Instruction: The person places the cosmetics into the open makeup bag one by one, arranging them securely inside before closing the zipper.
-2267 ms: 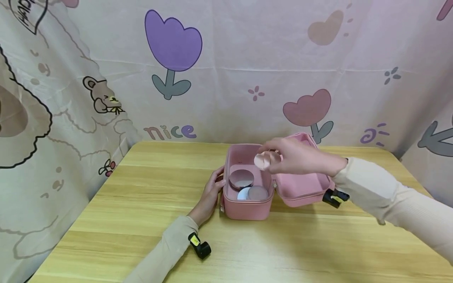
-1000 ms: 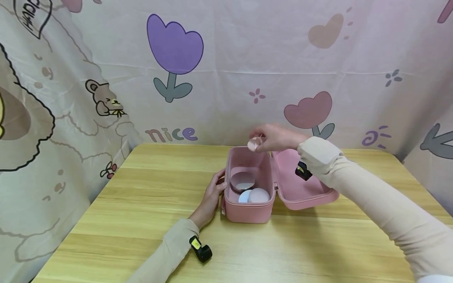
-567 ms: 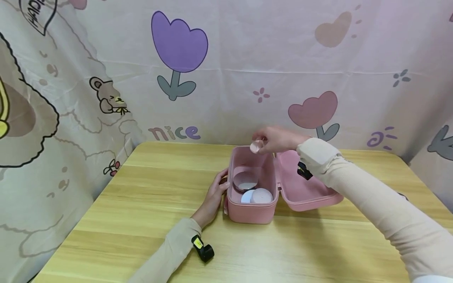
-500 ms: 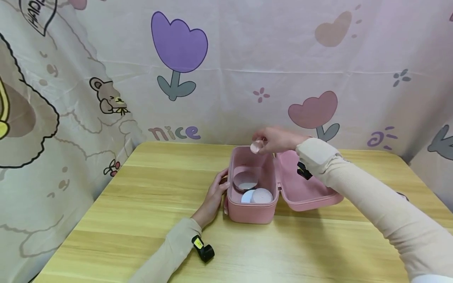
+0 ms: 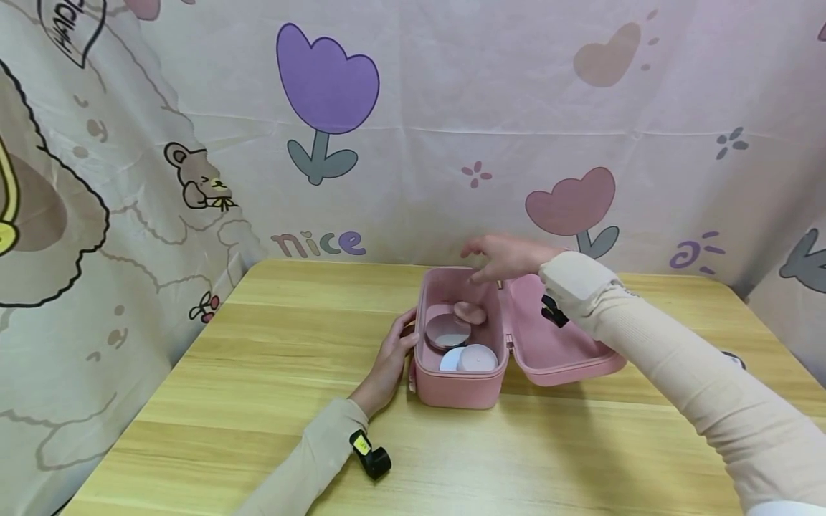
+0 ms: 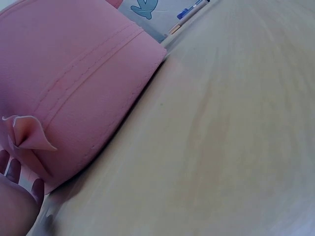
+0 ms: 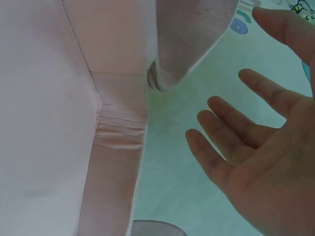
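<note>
A pink zippered case stands on the table with its lid folded out to the right. Inside lie a round container with a dark lower edge, a pale round disc overlapping a bluish-white one, and a small pink round piece. My left hand rests against the case's left wall, thumb near the rim; in the left wrist view its fingertips lie by a pink bow. Over the far end of the case my right hand hovers with spread fingers, holding nothing.
The wooden table reaches back to a printed cloth backdrop. A small dark-edged object shows by the right sleeve. In the left wrist view a pen-like thing lies beyond the case.
My right hand has let go of the pink round piece, which now lies in the case, and its fingers have spread. Earlier that hand moved left and back; the left hand stays put.
</note>
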`<state>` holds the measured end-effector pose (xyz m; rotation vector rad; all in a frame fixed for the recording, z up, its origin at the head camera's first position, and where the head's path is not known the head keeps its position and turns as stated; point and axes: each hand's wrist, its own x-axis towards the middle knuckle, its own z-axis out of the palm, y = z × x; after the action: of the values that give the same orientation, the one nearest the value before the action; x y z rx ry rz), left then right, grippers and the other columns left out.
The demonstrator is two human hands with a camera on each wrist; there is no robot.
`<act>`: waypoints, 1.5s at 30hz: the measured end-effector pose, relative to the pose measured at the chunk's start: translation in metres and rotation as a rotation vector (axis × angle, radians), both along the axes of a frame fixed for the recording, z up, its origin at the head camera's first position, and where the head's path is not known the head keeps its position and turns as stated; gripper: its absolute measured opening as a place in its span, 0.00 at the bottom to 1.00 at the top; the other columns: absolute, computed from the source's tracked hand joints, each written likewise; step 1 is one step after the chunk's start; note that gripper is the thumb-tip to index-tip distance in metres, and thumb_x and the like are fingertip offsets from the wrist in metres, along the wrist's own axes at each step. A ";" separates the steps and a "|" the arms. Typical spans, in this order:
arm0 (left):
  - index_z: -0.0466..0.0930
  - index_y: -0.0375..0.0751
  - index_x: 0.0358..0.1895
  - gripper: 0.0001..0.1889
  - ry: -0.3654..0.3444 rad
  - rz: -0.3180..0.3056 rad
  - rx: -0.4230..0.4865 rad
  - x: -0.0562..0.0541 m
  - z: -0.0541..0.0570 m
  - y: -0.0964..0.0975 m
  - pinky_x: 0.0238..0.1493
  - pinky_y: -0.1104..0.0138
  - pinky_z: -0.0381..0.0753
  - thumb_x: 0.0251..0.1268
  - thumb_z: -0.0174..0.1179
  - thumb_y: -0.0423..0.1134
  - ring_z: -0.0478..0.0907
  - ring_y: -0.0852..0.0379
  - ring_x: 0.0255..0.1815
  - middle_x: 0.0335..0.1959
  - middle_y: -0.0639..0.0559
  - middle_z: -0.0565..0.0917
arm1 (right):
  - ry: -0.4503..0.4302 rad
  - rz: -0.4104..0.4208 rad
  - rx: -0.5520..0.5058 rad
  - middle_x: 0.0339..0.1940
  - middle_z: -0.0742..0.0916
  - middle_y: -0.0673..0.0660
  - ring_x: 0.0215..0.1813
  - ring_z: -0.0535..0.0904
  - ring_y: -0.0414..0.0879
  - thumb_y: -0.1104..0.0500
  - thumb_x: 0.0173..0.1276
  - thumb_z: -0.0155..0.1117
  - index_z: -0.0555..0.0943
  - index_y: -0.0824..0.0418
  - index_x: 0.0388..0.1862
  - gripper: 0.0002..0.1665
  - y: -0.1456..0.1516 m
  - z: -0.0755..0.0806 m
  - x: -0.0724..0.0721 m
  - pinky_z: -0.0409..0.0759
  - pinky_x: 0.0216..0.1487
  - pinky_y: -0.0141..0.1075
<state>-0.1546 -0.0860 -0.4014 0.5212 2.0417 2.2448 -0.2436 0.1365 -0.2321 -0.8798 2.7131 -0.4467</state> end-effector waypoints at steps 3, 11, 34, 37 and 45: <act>0.54 0.37 0.74 0.34 -0.001 -0.002 0.001 0.000 0.000 0.000 0.66 0.55 0.59 0.66 0.45 0.45 0.59 0.40 0.68 0.68 0.32 0.61 | 0.001 -0.007 0.014 0.63 0.76 0.65 0.62 0.71 0.58 0.59 0.63 0.66 0.73 0.67 0.64 0.31 0.000 0.000 0.000 0.70 0.59 0.51; 0.54 0.38 0.74 0.33 -0.002 -0.007 0.005 0.000 -0.001 0.000 0.66 0.56 0.59 0.67 0.45 0.45 0.59 0.41 0.67 0.68 0.33 0.61 | -0.002 -0.030 0.063 0.64 0.75 0.64 0.62 0.70 0.57 0.57 0.63 0.66 0.72 0.65 0.65 0.32 0.000 0.004 0.001 0.71 0.57 0.50; 0.54 0.39 0.74 0.33 0.004 0.003 -0.001 -0.001 0.001 -0.002 0.67 0.52 0.57 0.67 0.45 0.45 0.60 0.41 0.67 0.69 0.33 0.60 | 0.000 -0.078 0.155 0.66 0.72 0.68 0.66 0.67 0.63 0.48 0.64 0.63 0.65 0.62 0.71 0.39 0.033 0.070 0.020 0.64 0.63 0.57; 0.54 0.39 0.74 0.33 0.007 0.006 0.004 -0.002 0.001 -0.003 0.67 0.51 0.57 0.68 0.45 0.45 0.60 0.40 0.68 0.69 0.33 0.60 | 0.027 -0.084 0.153 0.65 0.71 0.73 0.66 0.66 0.67 0.49 0.66 0.61 0.62 0.66 0.71 0.40 0.041 0.073 0.025 0.64 0.62 0.59; 0.54 0.39 0.74 0.33 -0.002 -0.011 0.017 -0.002 -0.002 -0.002 0.68 0.52 0.57 0.68 0.46 0.45 0.59 0.39 0.68 0.69 0.33 0.60 | 0.177 -0.200 -0.086 0.67 0.70 0.72 0.68 0.63 0.66 0.50 0.68 0.61 0.60 0.69 0.72 0.41 0.068 0.060 0.052 0.60 0.64 0.59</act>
<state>-0.1562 -0.0884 -0.4035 0.5306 2.0148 2.2578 -0.1916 0.2049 -0.1720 -0.7019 2.9804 -0.5534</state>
